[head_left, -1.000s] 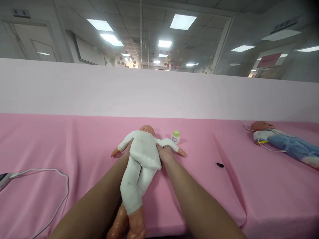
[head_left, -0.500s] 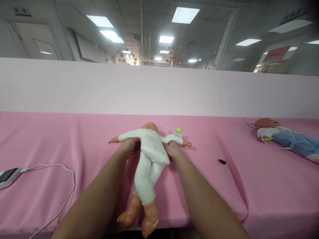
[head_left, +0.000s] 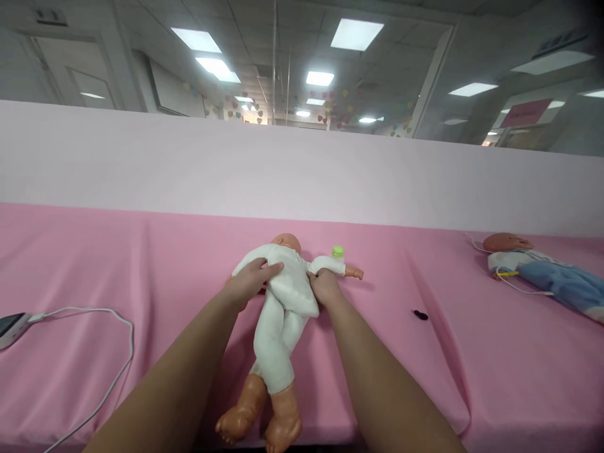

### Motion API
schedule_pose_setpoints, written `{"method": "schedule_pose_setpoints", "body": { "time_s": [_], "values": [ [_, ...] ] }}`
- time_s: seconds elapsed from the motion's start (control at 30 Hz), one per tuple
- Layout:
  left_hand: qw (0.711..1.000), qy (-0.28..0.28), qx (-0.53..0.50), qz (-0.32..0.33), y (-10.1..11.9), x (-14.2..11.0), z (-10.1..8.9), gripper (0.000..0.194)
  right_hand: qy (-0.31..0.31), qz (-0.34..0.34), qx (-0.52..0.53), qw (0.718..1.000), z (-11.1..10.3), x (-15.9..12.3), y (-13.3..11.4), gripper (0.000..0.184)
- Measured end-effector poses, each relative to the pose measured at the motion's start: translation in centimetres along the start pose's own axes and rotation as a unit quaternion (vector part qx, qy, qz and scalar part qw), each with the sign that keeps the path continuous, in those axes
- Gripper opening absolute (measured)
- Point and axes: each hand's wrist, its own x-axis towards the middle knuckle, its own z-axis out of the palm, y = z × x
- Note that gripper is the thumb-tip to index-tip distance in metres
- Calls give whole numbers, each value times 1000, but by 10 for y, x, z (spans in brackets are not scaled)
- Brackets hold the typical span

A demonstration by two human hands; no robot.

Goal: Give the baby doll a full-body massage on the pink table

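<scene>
A baby doll (head_left: pixel 287 283) in a white cloth suit lies on the pink cloth, its head at the far end and its bare feet at the near edge. My left hand (head_left: pixel 250 281) grips the left side of its torso, thumb across the white cloth and the other fingers mostly hidden underneath. At the opposite side, my right hand (head_left: pixel 325 287) holds the torso just below the doll's outstretched arm, its fingertips partly tucked out of sight. Just behind that arm stands a small bottle with a green cap (head_left: pixel 338 251).
A second doll (head_left: pixel 561 277) in blue clothes, with thin tubing, lies far right. The pink cloth (head_left: pixel 387 352) has a raised fold near a small black object (head_left: pixel 419 315). At left is a white device (head_left: pixel 13 328) with a cable (head_left: pixel 127 352). A white partition (head_left: pixel 302 170) stands behind.
My left hand has shifted up onto the torso, its thumb now over the white cloth. It now covers much of the doll's left-side arm. My right hand has barely moved.
</scene>
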Motion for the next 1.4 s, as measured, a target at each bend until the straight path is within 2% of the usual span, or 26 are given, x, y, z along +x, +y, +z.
{"method": "schedule_pose_setpoints", "body": {
  "time_s": [0.13,0.2,0.3,0.37,0.5,0.63,0.8,1.07,1.2,1.4],
  "values": [
    [999,30,35,29,-7,-36,5,105,3,-18,-64,998,6,0,-3,16],
    [997,37,45,44,-11,-55,9,113,-1,-19,-80,997,9,-1,-4,15],
    [996,24,60,59,-19,-76,15,104,-9,-17,-102,995,12,-3,-6,17],
    [998,28,53,35,-27,-83,15,92,-15,-16,-113,993,10,-3,-7,19],
    [998,54,-2,-23,-43,-82,5,70,-26,-6,-114,993,4,-4,-10,23],
    [998,51,-27,-25,-46,-84,-7,62,-38,24,-106,993,-6,-5,-12,31],
    [998,16,-42,-53,-41,-82,-20,62,-47,48,-97,993,-15,-6,-13,31],
    [995,-6,-63,-79,-42,-68,-37,55,-73,59,-83,992,-18,-6,-13,29],
    [996,-33,-50,-62,-43,-70,-41,53,-75,47,-58,994,-17,-3,-10,24],
    [997,-43,-48,-46,-42,-67,-55,46,-81,41,-55,994,-16,1,-7,24]
  ]
}}
